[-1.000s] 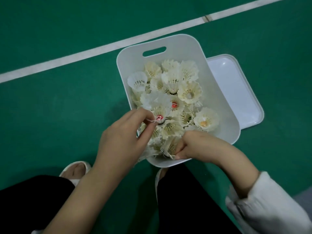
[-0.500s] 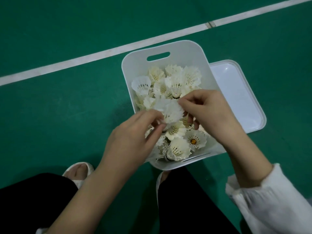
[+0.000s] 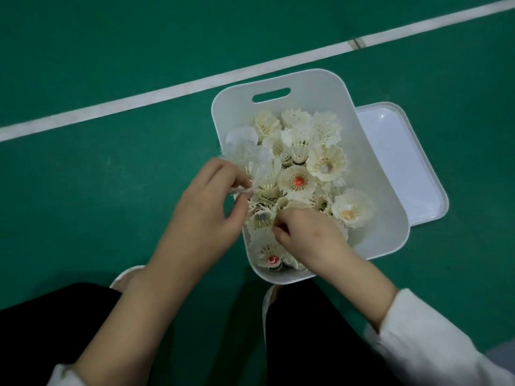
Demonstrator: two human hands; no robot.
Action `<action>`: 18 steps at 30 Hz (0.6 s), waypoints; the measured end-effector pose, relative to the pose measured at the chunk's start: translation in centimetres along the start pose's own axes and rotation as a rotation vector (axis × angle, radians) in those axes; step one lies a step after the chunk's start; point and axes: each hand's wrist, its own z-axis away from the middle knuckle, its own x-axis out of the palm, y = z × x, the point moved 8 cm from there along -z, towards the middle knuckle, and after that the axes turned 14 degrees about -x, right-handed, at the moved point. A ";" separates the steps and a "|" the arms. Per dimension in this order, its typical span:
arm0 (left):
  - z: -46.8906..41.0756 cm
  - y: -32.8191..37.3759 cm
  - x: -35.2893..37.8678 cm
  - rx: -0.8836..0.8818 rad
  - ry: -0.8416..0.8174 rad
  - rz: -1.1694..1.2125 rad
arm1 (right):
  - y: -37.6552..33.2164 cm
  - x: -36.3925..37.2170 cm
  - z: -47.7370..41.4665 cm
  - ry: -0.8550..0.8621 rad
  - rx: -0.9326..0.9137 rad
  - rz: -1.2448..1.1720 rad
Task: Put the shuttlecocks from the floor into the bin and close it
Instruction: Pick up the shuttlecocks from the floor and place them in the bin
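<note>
We recorded the green court floor [image 3: 111,65] filling the frame, with a white line [image 3: 167,90] running across its upper half. The white bin [image 3: 315,87] stood open right of centre. Its lid [image 3: 404,168] lay on the floor at the bin's right side, partly hidden by the bin's wall. The shuttlecocks [image 3: 298,151] filled the bin close to the rim, most with skirts up. The left hand [image 3: 206,213], at the bin's left rim, pinched a white shuttlecock [image 3: 250,160] by its base between thumb and fingertips, its skirt overhanging that rim. The right hand [image 3: 312,235] was curled down into the pile at the lower end; we could not tell whether it held anything.

Risks, as we judged them:
1. The pinched shuttlecock sat over the rim, so a slack release could drop it outside.
2. Pressing into the pile could crush feathers or tip neighbours out.
3. A pile standing proud of the rim could stop the lid from seating.
</note>
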 end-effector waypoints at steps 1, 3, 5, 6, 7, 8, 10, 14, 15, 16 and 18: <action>0.0 -0.2 0.0 0.002 0.012 -0.013 | 0.0 0.2 -0.1 -0.019 -0.002 0.030; 0.1 -0.7 -0.1 0.011 0.040 -0.053 | 0.3 -0.4 -0.3 -0.012 -0.008 0.030; 0.1 -1.1 -0.1 0.030 0.055 -0.090 | 0.6 -2.8 0.1 0.143 -0.007 -0.057; 0.0 -1.2 0.0 0.038 0.056 -0.097 | 0.7 -4.4 0.6 0.269 -0.027 -0.127; 0.0 -1.2 0.0 0.045 0.058 -0.098 | 0.4 -6.0 1.0 0.371 -0.088 -0.186; 0.0 -1.1 0.1 0.053 0.064 -0.098 | -0.2 -6.9 1.2 0.393 -0.168 -0.224; -0.1 -0.7 0.3 0.080 0.074 -0.088 | -1.4 -6.8 0.9 0.273 -0.279 -0.245; 0.0 0.5 1.1 0.128 0.018 -0.054 | -1.2 -6.4 -0.1 0.277 -0.278 -0.080; 0.1 0.5 1.2 0.107 0.006 -0.041 | -0.7 -6.9 0.0 0.344 -0.255 -0.065; 0.0 0.2 0.9 0.065 0.015 -0.023 | -0.2 -7.4 0.1 0.399 -0.227 -0.072; -0.3 -0.8 -0.1 -0.062 0.075 0.016 | 0.6 -7.5 -0.1 0.436 -0.171 -0.107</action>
